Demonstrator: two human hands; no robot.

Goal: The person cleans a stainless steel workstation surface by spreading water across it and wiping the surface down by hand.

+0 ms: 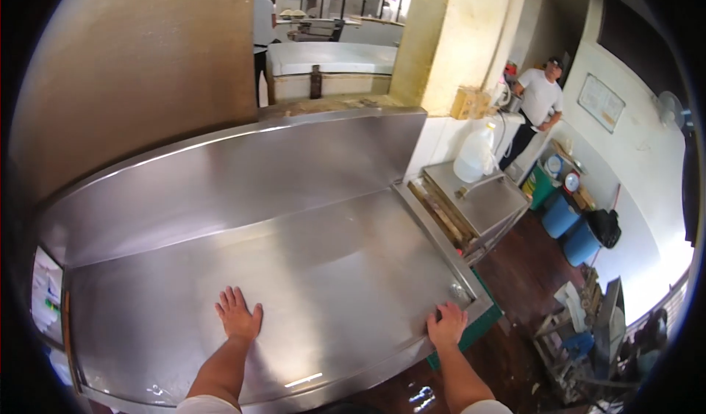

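A wide stainless steel table (316,282) with a raised back panel fills the middle of the view. My left hand (239,317) lies palm down on its surface, fingers spread, holding nothing. Near the table's right front corner, my right hand (446,327) rests on the steel by the raised rim. Its fingers are slightly bent, the thumb stands apart, and no object shows in it. Just beyond those fingers is a small shiny wet-looking patch (460,292) that I cannot make out clearly.
Right of the table stands a smaller steel stand (485,201) bearing a plastic jug (473,153). A person (540,94) in a white shirt stands farther back. Blue bins (561,217) line the right wall. Metal equipment (588,333) sits at lower right. A pillar (463,39) rises behind.
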